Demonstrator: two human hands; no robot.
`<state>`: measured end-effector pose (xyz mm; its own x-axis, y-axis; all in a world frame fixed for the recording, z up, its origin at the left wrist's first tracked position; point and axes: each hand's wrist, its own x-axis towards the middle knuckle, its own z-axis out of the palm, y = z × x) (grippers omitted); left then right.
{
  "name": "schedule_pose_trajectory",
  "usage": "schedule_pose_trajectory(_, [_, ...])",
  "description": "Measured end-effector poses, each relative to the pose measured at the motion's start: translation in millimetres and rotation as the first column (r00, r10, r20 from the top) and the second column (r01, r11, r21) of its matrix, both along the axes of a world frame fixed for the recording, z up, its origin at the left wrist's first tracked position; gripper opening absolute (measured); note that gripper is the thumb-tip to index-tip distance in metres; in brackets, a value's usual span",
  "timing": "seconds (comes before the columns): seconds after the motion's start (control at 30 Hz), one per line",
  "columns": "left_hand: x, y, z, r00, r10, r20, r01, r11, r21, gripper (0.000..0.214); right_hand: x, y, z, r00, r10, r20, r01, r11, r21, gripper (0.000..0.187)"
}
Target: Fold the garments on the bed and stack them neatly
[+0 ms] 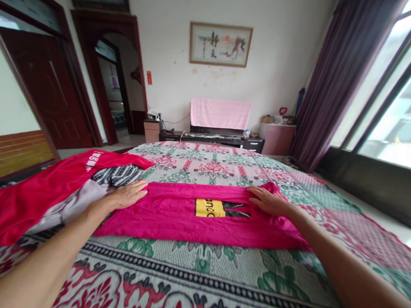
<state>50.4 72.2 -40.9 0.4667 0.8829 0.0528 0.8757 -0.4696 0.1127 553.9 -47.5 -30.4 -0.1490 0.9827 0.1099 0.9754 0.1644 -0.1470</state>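
Observation:
A magenta shirt (175, 227) lies across the patterned bedspread, its long sides folded inward. Between the folds shows a yellow and black print (210, 208) with dark letters. My left hand (130, 194) rests flat on the shirt's left end, fingers stretched out. Near the right end, my right hand (266, 200) lies on the upper fold with its fingers extended over the cloth. Both palms face down, and neither hand grips the fabric. The cloth under the palms is hidden.
Left of the shirt is a heap of clothes: a red garment (54, 179), a pale grey one (72, 202) and a black-and-white patterned one (118, 174). The bedspread (212, 165) covers the whole surface. Beyond stands a low cabinet (253, 144) beneath a pink cloth (221, 113).

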Motion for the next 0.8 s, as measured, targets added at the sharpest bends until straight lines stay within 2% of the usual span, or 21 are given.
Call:
schedule_pose_trajectory(0.1, [-3,-2,2.8,1.000,0.013,0.006,-0.013,1.000,-0.028,0.063,8,0,7.7,0.993,-0.004,-0.117,0.003,1.000,-0.009,0.045])
schedule_pose_trajectory(0.13, [-4,-2,3.0,1.000,0.019,0.000,-0.019,0.999,-0.038,0.064,12,0,12.4,0.982,-0.035,-0.188,0.039,0.999,0.015,0.044])
schedule_pose_trajectory(0.2, [-4,-1,2.7,0.999,0.038,-0.030,-0.040,0.997,-0.065,0.066,24,-3,23.1,0.928,-0.164,-0.336,0.207,0.973,0.098,0.043])
schedule_pose_trajectory(0.3, [-4,3,1.6,0.995,0.061,-0.079,-0.068,0.993,-0.098,0.072,47,-9,35.5,0.808,-0.344,-0.479,0.496,0.835,0.238,0.039])
schedule_pose_trajectory(0.37, [-4,4,1.1,0.994,0.069,-0.081,-0.077,0.992,-0.102,0.073,59,-13,36.8,0.755,-0.408,-0.513,0.594,0.757,0.273,0.036])
schedule_pose_trajectory(0.4, [-3,5,1.1,0.995,0.069,-0.076,-0.077,0.992,-0.102,0.073,63,-14,35.2,0.738,-0.438,-0.514,0.622,0.737,0.265,0.035])
schedule_pose_trajectory(0.47, [-3,5,1.1,0.995,0.069,-0.068,-0.075,0.992,-0.100,0.074,66,-15,29.0,0.721,-0.499,-0.481,0.649,0.729,0.215,0.034])
schedule_pose_trajectory(0.57, [-3,5,0.6,0.995,0.072,-0.062,-0.077,0.994,-0.078,0.074,63,-13,18.8,0.743,-0.556,-0.372,0.643,0.747,0.169,0.032])
schedule_pose_trajectory(0.67, [-3,5,0.1,0.995,0.074,-0.062,-0.078,0.995,-0.064,0.074,57,-6,14.1,0.778,-0.566,-0.272,0.622,0.753,0.213,0.033])
schedule_pose_trajectory(0.8, [-3,5,1.0,0.996,0.066,-0.054,-0.069,0.996,-0.053,0.072,55,8,18.0,0.828,-0.533,-0.172,0.560,0.786,0.262,0.032])
